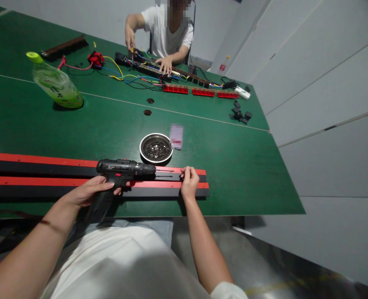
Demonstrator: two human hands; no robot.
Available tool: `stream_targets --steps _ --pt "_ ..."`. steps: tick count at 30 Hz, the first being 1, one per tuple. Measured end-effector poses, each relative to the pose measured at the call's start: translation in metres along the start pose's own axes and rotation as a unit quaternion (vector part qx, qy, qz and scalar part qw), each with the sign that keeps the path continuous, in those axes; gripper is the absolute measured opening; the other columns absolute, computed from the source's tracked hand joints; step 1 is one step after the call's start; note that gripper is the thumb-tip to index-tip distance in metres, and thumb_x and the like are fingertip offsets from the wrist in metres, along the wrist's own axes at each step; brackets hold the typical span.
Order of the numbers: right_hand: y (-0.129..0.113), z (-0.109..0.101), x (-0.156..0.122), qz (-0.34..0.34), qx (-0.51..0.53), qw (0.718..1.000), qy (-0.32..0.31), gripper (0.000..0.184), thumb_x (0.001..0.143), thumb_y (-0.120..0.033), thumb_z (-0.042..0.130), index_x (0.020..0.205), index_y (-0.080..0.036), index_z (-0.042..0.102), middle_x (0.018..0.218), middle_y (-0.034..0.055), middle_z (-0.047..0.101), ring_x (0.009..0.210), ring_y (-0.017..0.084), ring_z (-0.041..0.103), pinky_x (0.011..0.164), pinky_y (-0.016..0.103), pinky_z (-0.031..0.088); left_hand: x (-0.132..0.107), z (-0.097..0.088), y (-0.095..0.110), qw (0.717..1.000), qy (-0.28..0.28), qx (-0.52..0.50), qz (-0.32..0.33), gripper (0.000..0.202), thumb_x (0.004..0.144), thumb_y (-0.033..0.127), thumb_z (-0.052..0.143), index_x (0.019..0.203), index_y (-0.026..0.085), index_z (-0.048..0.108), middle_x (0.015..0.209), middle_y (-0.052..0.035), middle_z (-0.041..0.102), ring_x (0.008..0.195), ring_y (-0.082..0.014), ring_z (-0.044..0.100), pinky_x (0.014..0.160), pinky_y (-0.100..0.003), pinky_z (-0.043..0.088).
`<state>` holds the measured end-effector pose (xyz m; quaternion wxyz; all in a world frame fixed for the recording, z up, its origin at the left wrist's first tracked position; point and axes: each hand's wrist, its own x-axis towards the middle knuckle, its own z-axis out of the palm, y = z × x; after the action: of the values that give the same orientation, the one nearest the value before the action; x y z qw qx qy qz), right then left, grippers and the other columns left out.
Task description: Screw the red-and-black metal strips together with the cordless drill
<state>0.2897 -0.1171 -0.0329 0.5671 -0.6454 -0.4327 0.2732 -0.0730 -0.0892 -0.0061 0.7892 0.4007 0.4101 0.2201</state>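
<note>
Left hand (92, 191): fingers wrapped around the grip of the black drill (117, 167), closed firmly on it.
Right hand (190, 180): at 3 o'clock from the drill, fingertips drawn together over the rails; whether something small is pinched there, I cannot tell.
Drill: lying level across the view, its thin bit (165, 170) aimed at 3 o'clock, the tip near the right fingertips; whether its body touches the rails is hidden.
Rails: two, side by side, the far rail (46, 160) and the near rail (46, 181), each red on top and black along the side, running from the left edge at 9 o'clock to just past the right hand.
Bowl (141, 148): at the drill's 2 o'clock, just beyond the far rail, with small dark and shiny pieces (157, 151) inside.
Packet (176, 137): just beside the bowl at its 2 o'clock, blurred out.
Bottle (59, 87): green, toward the drill's 11 o'clock.
Across the green table (233, 166): a co-worker (159, 29) between 12 and 1 o'clock, one hand on a screwdriver (132, 52), the other flat on a wired assembly (149, 70).
Black parts (240, 114): a loose cluster at 2 o'clock, well apart from the drill.
</note>
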Motion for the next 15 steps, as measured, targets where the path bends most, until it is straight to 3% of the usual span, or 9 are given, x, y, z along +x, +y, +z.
stream_targets --steps 6,9,12,14,15 --pt "-0.008 0.002 0.004 -0.023 -0.047 0.998 -0.031 0.043 0.107 -0.051 0.049 0.077 -0.022 0.059 0.072 -0.0004 0.057 0.069 0.018 0.054 0.070 0.031 0.042 -0.001 0.001 0.000 0.998 0.008 -0.056 0.002 0.052 0.079 0.045 0.087 0.115 0.008 0.080 0.082 -0.0113 0.074 0.081 -0.0214 0.067 0.072 -0.026 0.051" --pt "-0.012 -0.001 0.000 -0.041 -0.076 0.996 -0.014 0.041 0.109 -0.046 0.049 0.077 -0.023 0.059 0.072 0.0006 0.058 0.069 0.019 0.055 0.069 0.032 0.041 -0.003 0.005 0.003 0.994 0.020 -0.104 -0.015 0.047 0.079 0.039 0.087 0.115 0.009 0.081 0.085 -0.0122 0.074 0.080 -0.0199 0.067 0.075 -0.028 0.054" --pt "-0.010 -0.019 -0.036 -0.089 -0.143 0.982 0.081 0.037 0.110 -0.038 0.047 0.078 -0.024 0.058 0.075 0.0024 0.058 0.072 0.021 0.057 0.069 0.034 0.043 -0.004 0.008 0.006 0.989 0.033 -0.140 -0.023 0.043 0.079 0.034 0.087 0.114 0.008 0.081 0.089 -0.0134 0.075 0.078 -0.0191 0.067 0.081 -0.031 0.056" --pt "-0.012 -0.034 -0.079 -0.119 -0.213 0.955 0.169 0.032 0.109 -0.035 0.048 0.079 -0.025 0.055 0.077 0.0027 0.056 0.074 0.023 0.057 0.071 0.036 0.045 -0.005 0.007 0.007 0.986 0.020 -0.162 -0.042 0.041 0.080 0.030 0.086 0.115 0.009 0.080 0.093 -0.0134 0.075 0.079 -0.0186 0.067 0.083 -0.032 0.056" --pt "-0.015 -0.040 -0.102 -0.120 -0.248 0.944 0.184 0.029 0.109 -0.035 0.050 0.082 -0.025 0.056 0.078 0.0023 0.055 0.074 0.023 0.056 0.069 0.036 0.046 -0.004 0.005 0.007 0.984 0.006 -0.172 -0.048 0.041 0.082 0.031 0.084 0.116 0.010 0.080 0.089 -0.0121 0.074 0.079 -0.0187 0.066 0.084 -0.032 0.056"
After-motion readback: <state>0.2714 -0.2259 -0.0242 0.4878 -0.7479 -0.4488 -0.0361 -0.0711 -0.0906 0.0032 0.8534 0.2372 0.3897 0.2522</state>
